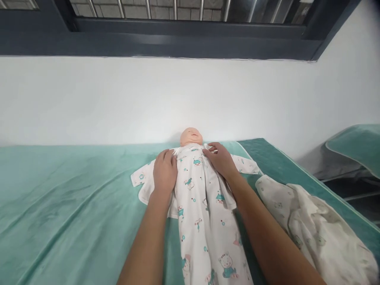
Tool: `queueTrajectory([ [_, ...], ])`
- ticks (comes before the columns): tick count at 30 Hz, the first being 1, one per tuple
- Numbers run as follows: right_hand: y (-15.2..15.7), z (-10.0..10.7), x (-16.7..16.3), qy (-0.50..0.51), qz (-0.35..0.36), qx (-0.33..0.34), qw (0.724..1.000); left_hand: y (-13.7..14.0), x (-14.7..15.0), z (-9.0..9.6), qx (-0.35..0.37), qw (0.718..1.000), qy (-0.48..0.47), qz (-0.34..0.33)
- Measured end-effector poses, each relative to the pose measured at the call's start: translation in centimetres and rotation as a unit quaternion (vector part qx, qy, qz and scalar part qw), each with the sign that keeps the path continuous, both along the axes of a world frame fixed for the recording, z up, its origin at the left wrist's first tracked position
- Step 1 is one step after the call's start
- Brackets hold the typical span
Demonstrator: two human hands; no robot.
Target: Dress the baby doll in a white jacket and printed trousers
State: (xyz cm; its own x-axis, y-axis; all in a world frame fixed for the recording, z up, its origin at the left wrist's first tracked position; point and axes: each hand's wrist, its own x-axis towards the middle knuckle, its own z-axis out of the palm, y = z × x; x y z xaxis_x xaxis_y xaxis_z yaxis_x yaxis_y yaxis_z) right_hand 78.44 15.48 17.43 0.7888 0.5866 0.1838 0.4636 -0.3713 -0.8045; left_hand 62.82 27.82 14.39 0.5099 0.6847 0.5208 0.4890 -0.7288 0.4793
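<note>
A baby doll (pixel 191 136) lies on its back, its head against the wall. Its body is covered by a long white printed baby garment (pixel 194 190) that runs down toward me. Under it a white baby shirt (pixel 145 194) with the same print spreads out, its sleeves stretched to both sides. My left hand (pixel 165 170) rests on the clothing at the doll's left-side shoulder in view, fingers laid over the cloth. At the opposite shoulder, my right hand (pixel 219 158) touches the garment's upper edge with its fingers slightly bent and apart. The doll's arms and legs are hidden.
A crumpled white cloth (pixel 320 229) with a faint print lies at the right. Green sheeting (pixel 74 206) covers the bed, with a darker green strip along the right edge. Behind stands a white wall (pixel 118 99) below a barred window. Another green-covered surface (pixel 359 144) is at far right.
</note>
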Motion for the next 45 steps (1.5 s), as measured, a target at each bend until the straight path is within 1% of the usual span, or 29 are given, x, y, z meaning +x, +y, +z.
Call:
queueTrajectory([
  [3, 0.7, -0.7, 2.4, -0.001, 0.032, -0.009, 0.999, 1.1, 0.7, 0.3, -0.004, 0.998, 0.061, 0.001],
  [6, -0.1, -0.8, 4.9, 0.041, 0.099, -0.011, 0.994, 2.0, 1.3, 0.8, -0.019, 0.993, 0.113, 0.016],
  [7, -0.5, -0.8, 5.8, 0.056, 0.111, -0.012, 0.992, 2.2, 1.4, 1.0, -0.026, 0.991, 0.126, 0.023],
  [9, -1.4, -0.8, 7.7, 0.061, 0.104, -0.028, 0.992, 2.5, 1.6, 1.2, -0.036, 0.988, 0.145, 0.038],
  [12, -2.5, -1.0, 9.9, -0.011, 0.040, -0.095, 0.995, 2.8, 1.5, 1.4, -0.045, 0.983, 0.168, 0.058],
  [14, -2.6, -1.0, 10.1, -0.078, 0.001, -0.119, 0.990, 3.0, 1.4, 1.4, -0.050, 0.981, 0.177, 0.066],
  [15, -2.4, -1.0, 9.7, -0.104, -0.001, -0.111, 0.988, 3.0, 1.4, 1.4, -0.052, 0.980, 0.181, 0.067],
  [16, -2.0, -1.0, 9.1, -0.122, 0.016, -0.094, 0.988, 3.1, 1.3, 1.4, -0.054, 0.979, 0.183, 0.068],
  [18, -1.0, -1.1, 7.5, -0.138, 0.096, -0.056, 0.984, 3.3, 1.2, 1.3, -0.056, 0.978, 0.184, 0.074],
  [19, -0.5, -1.3, 6.7, -0.140, 0.144, -0.049, 0.978, 3.4, 1.1, 1.3, -0.059, 0.978, 0.187, 0.079],
  [20, -0.1, -1.6, 6.2, -0.142, 0.177, -0.049, 0.973, 3.6, 1.0, 1.2, -0.062, 0.976, 0.189, 0.085],
  [21, 0.3, -1.9, 5.9, -0.143, 0.194, -0.055, 0.969, 3.8, 0.9, 1.2, -0.067, 0.975, 0.193, 0.092],
  [22, 0.5, -2.3, 5.8, -0.144, 0.192, -0.066, 0.969, 4.0, 0.7, 1.1, -0.075, 0.972, 0.197, 0.100],
  [24, 0.5, -3.0, 6.3, -0.138, 0.154, -0.098, 0.973, 4.5, 0.4, 1.0, -0.096, 0.967, 0.206, 0.117],
  [26, 0.3, -3.6, 7.4, -0.124, 0.115, -0.138, 0.976, 4.9, 0.1, 0.9, -0.117, 0.962, 0.209, 0.130],
  [28, 0.0, -4.1, 8.6, -0.109, 0.084, -0.163, 0.977, 5.2, -0.1, 0.8, -0.126, 0.961, 0.206, 0.135],
  [30, -0.2, -4.4, 9.6, -0.097, 0.059, -0.170, 0.979, 5.2, -0.2, 0.8, -0.127, 0.963, 0.197, 0.134],
  [33, -0.4, -4.4, 10.0, -0.088, 0.024, -0.148, 0.985, 5.0, -0.2, 0.7, -0.128, 0.963, 0.192, 0.139],
  [35, -0.4, -3.8, 9.2, -0.103, 0.014, -0.104, 0.989, 4.8, -0.2, 0.8, -0.122, 0.964, 0.194, 0.135],
  [37, -0.3, -2.4, 7.5, -0.118, 0.023, -0.040, 0.992, 4.6, -0.3, 0.8, -0.113, 0.966, 0.196, 0.123],
  [39, 0.1, -0.5, 5.2, -0.107, 0.056, 0.014, 0.993, 4.5, -0.5, 0.8, -0.105, 0.969, 0.199, 0.105],
  [40, 0.5, 0.5, 3.8, -0.096, 0.090, 0.020, 0.991, 4.5, -0.5, 0.8, -0.102, 0.969, 0.200, 0.099],
  [42, 1.7, 2.3, 1.1, -0.099, 0.177, -0.007, 0.979, 4.4, -0.7, 0.9, -0.099, 0.970, 0.203, 0.092],
  [43, 2.6, 3.1, -0.1, -0.113, 0.227, -0.040, 0.966, 4.4, -0.7, 1.0, -0.100, 0.970, 0.204, 0.092],
  [44, 3.7, 3.8, -1.3, -0.135, 0.276, -0.078, 0.949, 4.4, -0.7, 1.0, -0.102, 0.969, 0.205, 0.093],
  [45, 4.8, 4.4, -2.3, -0.164, 0.323, -0.125, 0.924, 4.3, -0.7, 1.1, -0.104, 0.968, 0.206, 0.094],
])
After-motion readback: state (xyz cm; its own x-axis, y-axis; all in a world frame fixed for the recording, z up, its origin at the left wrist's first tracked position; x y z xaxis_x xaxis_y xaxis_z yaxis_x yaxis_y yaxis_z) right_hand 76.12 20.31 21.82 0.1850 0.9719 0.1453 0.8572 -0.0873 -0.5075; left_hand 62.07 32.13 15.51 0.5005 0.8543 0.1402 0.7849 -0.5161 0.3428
